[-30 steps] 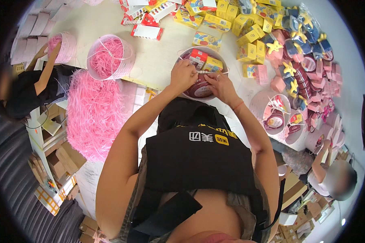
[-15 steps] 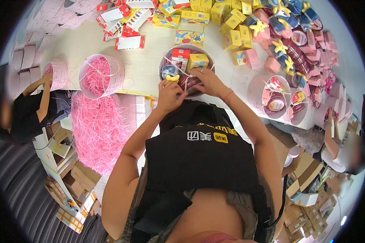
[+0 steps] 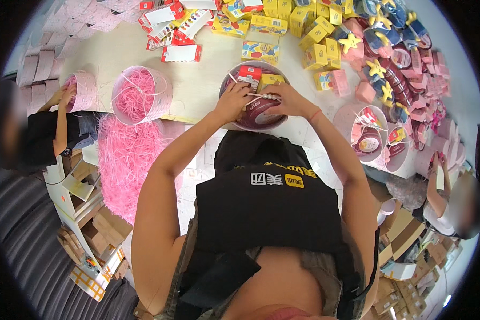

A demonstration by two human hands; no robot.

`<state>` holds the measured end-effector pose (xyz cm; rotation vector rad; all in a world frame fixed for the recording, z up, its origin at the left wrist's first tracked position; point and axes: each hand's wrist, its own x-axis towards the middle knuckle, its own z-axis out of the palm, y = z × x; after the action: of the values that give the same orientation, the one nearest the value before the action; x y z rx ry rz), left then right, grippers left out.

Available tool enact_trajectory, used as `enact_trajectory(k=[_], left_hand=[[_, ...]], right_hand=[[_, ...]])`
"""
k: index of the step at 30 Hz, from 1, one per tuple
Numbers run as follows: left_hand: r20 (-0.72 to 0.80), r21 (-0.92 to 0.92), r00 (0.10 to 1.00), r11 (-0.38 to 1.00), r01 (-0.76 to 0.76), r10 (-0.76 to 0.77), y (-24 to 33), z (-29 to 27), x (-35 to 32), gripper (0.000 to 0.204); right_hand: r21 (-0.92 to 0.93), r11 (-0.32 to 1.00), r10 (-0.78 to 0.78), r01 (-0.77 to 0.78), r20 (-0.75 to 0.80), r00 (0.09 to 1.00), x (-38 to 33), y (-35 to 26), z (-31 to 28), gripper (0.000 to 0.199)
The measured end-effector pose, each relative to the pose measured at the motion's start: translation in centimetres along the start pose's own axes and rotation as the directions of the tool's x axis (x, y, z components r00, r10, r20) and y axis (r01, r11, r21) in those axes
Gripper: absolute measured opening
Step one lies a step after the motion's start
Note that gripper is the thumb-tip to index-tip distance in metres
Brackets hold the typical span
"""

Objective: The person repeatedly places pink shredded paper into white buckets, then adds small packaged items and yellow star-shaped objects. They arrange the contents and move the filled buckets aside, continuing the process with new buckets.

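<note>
A round pale bucket (image 3: 250,128) stands at the table's near edge in front of me. In it lie a red-and-white box (image 3: 249,73), a yellow box (image 3: 271,79) and a dark red round container (image 3: 257,112). A white beaded handle (image 3: 264,96) crosses above them. My left hand (image 3: 232,103) reaches over the bucket's left side, its fingers closed on the left end of the handle. From the right, my right hand (image 3: 292,101) curls its fingers around the other end, with the thumb by the dark red container. My hands hide part of the contents.
Left stands a bucket of pink shredded paper (image 3: 134,95), above a heap of pink shreds (image 3: 129,165). Yellow boxes (image 3: 317,56) and red-white boxes (image 3: 181,53) lie behind. Right are filled buckets (image 3: 356,113) and piled packages (image 3: 394,74). People work at both sides.
My left hand has moved up and over the bucket's left side, where a blue package with a yellow star showed before. The beaded handle is now stretched between both hands.
</note>
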<state>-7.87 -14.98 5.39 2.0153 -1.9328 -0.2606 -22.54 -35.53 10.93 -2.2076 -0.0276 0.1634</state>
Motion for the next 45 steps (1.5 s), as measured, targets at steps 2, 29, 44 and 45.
enact_trajectory(k=[2,29,44,45], left_hand=[[0.023,-0.043,1.000,0.999,0.003,-0.002,0.0,-0.2,0.2,0.052],[-0.040,-0.193,0.993,0.976,0.099,-0.109,1.7,-1.9,-1.2,0.053],[-0.153,-0.195,0.957,0.957,0.213,-0.245,2.9,-0.4,-0.9,0.055],[-0.156,-0.197,0.956,0.956,0.216,-0.248,2.8,-0.2,-0.9,0.055]], right_hand=[[0.057,0.998,0.018,-0.018,0.002,1.000,0.0,-0.1,-0.4,0.052],[0.259,0.942,0.191,-0.215,0.112,0.975,0.1,0.7,-2.4,0.047],[-0.589,0.798,0.103,-0.130,-0.080,0.992,0.9,0.8,4.5,0.022],[-0.587,0.799,0.118,-0.133,-0.065,0.991,1.3,0.7,4.5,0.021]])
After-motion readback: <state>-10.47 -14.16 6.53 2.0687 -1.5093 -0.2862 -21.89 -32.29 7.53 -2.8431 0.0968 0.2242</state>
